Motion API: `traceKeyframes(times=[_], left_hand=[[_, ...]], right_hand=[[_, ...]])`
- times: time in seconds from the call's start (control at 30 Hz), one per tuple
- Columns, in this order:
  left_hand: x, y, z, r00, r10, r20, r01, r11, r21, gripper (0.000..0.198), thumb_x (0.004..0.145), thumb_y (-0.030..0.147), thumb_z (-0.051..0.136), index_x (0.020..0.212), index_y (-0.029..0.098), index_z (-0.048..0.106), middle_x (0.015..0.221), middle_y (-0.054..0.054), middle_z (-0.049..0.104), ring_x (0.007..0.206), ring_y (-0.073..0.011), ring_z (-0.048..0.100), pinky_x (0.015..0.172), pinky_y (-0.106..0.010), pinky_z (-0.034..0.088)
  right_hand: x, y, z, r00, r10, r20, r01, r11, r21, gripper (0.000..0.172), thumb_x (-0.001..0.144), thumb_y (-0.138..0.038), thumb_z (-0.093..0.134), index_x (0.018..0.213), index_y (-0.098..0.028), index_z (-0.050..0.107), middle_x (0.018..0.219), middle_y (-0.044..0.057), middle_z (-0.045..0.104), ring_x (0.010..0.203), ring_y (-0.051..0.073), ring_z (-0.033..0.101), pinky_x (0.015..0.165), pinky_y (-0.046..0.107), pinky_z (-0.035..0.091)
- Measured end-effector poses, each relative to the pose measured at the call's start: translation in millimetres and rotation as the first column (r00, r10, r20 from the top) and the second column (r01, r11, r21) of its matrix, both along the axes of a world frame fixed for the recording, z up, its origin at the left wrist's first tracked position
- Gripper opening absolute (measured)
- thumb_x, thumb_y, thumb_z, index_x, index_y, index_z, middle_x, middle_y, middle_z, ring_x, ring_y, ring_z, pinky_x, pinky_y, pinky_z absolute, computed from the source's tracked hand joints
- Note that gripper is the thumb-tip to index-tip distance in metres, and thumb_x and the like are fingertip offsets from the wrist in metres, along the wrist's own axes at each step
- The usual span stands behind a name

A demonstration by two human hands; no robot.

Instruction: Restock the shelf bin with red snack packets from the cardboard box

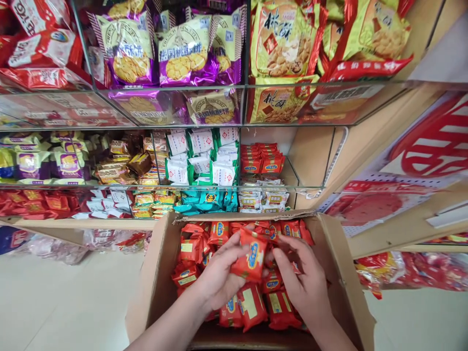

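My left hand [221,270] holds a red packet [252,257] above the box [161,273] while my right hand [307,275], half-curled, grip unclear, hovers just beside it; I judge this packet-handling, the next move calling for light fingers.

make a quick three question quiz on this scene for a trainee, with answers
1. True or false: the left hand holds a glossy red packet with a blue label.
2. Most packets inside the open brown cardboard box are: a) purple b) teal c) red
3. What sits immediately left of the small stack of red packets on the glass-fronted wooden shelf?

Key: 1. True; 2. c; 3. white-and-green packets.
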State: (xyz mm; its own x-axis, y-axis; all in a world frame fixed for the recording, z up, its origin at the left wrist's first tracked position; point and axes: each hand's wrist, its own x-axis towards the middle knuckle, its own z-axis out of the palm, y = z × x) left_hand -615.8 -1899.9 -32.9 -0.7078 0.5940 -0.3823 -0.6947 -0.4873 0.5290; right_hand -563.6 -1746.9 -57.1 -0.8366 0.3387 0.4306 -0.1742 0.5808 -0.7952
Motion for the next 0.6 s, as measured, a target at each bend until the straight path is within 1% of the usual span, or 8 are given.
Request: traceKeyframes(times=[0.07,0.13,0.2,0.27,0.37,0.47,0.53,0.6], left_hand=[[2.3,-2.7,-2.2,0.996,-0.082,-0.033,0.078,0.991,-0.105,0.050,0.070,0.011,0.063,0.116,0.029,0.053,0.087,-0.001,0.068,0.071,-0.0170,0.065,0.065,-0.031,0.051],[5.0,-4.8,-4.5,0.988,-0.139,-0.063,0.126,0.977,-0.172,0.052,0.069,0.011,0.065,0.116,0.032,0.054,0.094,0.000,0.066,0.071,-0.0151,0.064,0.063,-0.028,0.050],[7.3,-6.2,-6.5,0.985,-0.157,-0.073,0.140,0.970,-0.198,0.051,0.067,0.010,0.066,0.112,0.033,0.057,0.099,0.001,0.065,0.073,-0.0132,0.062,0.065,-0.025,0.049],[8.7,-7.3,-8.0,0.981,-0.182,-0.065,0.167,0.967,-0.195,0.049,0.066,0.011,0.067,0.110,0.031,0.060,0.097,0.001,0.065,0.074,-0.0128,0.062,0.068,-0.024,0.047],[9.0,-10.3,-9.2,0.967,-0.247,-0.065,0.232,0.955,-0.182,0.047,0.066,0.010,0.065,0.108,0.028,0.060,0.091,0.000,0.064,0.071,-0.0123,0.062,0.069,-0.024,0.046],[7.1,-15.7,-10.7,0.956,-0.276,-0.098,0.249,0.942,-0.224,0.054,0.060,0.001,0.058,0.107,0.029,0.060,0.100,0.001,0.061,0.072,-0.0092,0.059,0.063,-0.019,0.042],[5.4,-19.4,-12.2,0.947,-0.282,-0.156,0.226,0.926,-0.301,0.063,0.054,-0.004,0.052,0.108,0.029,0.059,0.104,0.001,0.059,0.082,-0.0114,0.057,0.058,-0.016,0.039],[4.5,-21.7,-13.7,0.920,-0.316,-0.233,0.217,0.904,-0.369,0.071,0.049,-0.005,0.047,0.111,0.029,0.056,0.104,0.000,0.059,0.096,-0.0153,0.053,0.057,-0.016,0.037]], right_hand=[[-2.4,2.7,0.7,0.992,0.085,0.091,-0.085,0.996,0.000,0.030,0.080,-0.033,0.054,0.106,-0.020,0.056,0.104,0.009,0.061,0.092,0.021,0.058,0.078,0.034,0.049],[-3.5,3.6,2.4,0.954,0.214,0.211,-0.212,0.977,-0.033,0.031,0.079,-0.036,0.055,0.107,-0.021,0.058,0.105,0.007,0.062,0.097,0.021,0.057,0.083,0.035,0.047],[-3.4,2.9,3.9,0.882,0.347,0.320,-0.326,0.938,-0.117,0.027,0.081,-0.037,0.052,0.101,-0.021,0.061,0.099,0.005,0.064,0.093,0.020,0.059,0.081,0.032,0.047],[-2.3,1.7,4.2,0.822,0.428,0.377,-0.382,0.904,-0.193,0.025,0.083,-0.038,0.049,0.094,-0.020,0.062,0.092,0.004,0.065,0.087,0.019,0.060,0.078,0.030,0.047],[0.5,1.4,2.9,0.798,0.459,0.391,-0.388,0.887,-0.250,0.024,0.083,-0.039,0.048,0.087,-0.019,0.062,0.086,0.003,0.063,0.081,0.018,0.059,0.073,0.028,0.047],[3.4,2.4,2.0,0.821,0.433,0.372,-0.362,0.899,-0.249,0.020,0.081,-0.037,0.050,0.083,-0.019,0.061,0.082,0.002,0.061,0.077,0.016,0.058,0.072,0.026,0.045],[4.5,2.1,2.3,0.823,0.423,0.379,-0.348,0.903,-0.252,0.017,0.079,-0.035,0.053,0.077,-0.019,0.060,0.076,0.000,0.060,0.073,0.015,0.056,0.067,0.024,0.044],[4.9,0.3,3.1,0.801,0.459,0.384,-0.353,0.880,-0.316,0.013,0.077,-0.031,0.055,0.075,-0.019,0.059,0.070,-0.002,0.058,0.067,0.014,0.055,0.060,0.022,0.043]])
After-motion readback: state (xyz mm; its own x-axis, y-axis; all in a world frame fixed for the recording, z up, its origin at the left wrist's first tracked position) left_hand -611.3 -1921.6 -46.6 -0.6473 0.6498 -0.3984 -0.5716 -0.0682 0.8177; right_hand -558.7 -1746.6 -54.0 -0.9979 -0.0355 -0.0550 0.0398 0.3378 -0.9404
